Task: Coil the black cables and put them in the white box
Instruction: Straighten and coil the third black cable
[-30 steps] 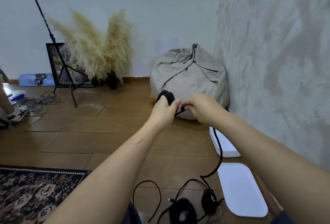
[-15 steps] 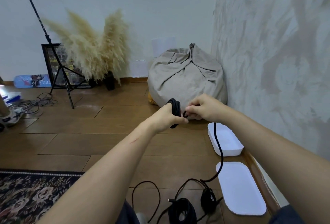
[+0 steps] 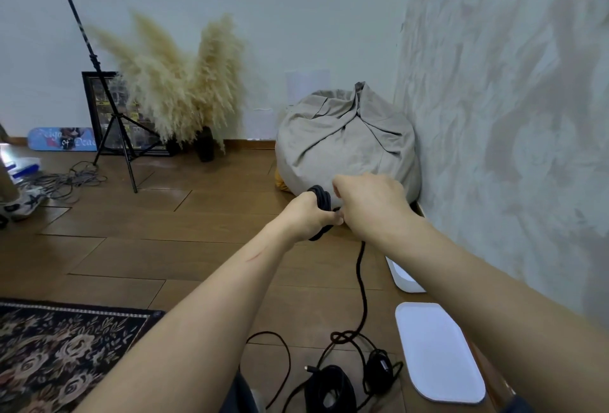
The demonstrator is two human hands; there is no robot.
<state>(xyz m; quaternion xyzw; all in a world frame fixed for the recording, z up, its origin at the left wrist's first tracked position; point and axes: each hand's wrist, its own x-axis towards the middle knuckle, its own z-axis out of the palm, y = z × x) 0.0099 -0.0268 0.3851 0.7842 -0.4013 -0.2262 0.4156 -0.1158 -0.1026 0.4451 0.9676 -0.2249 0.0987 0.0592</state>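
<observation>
My left hand [image 3: 308,215] grips a small coil of black cable [image 3: 321,198] held out in front of me. My right hand [image 3: 369,205] is right beside it, fingers curled on the same cable where it meets the coil. The loose length of the cable [image 3: 362,287] hangs down from the hands to a kink on the floor. Two more black cable bundles [image 3: 329,386] lie on the floor near my knees. The white box [image 3: 403,277] stands by the right wall, mostly hidden behind my right forearm. Its white lid [image 3: 438,350] lies flat on the floor nearer to me.
A grey beanbag [image 3: 346,142] fills the corner behind the hands. A tripod stand [image 3: 112,122], pampas grass [image 3: 178,83] in vases and a framed picture stand at the back left. Grey cables [image 3: 62,178] lie at far left. A patterned rug [image 3: 66,350] covers the near left floor.
Both hands have stayed together at the coil and shifted slightly right and lower. The hanging cable is pulled straighter, with its kink lifted off the floor bundle. The view swung, hiding more of the box.
</observation>
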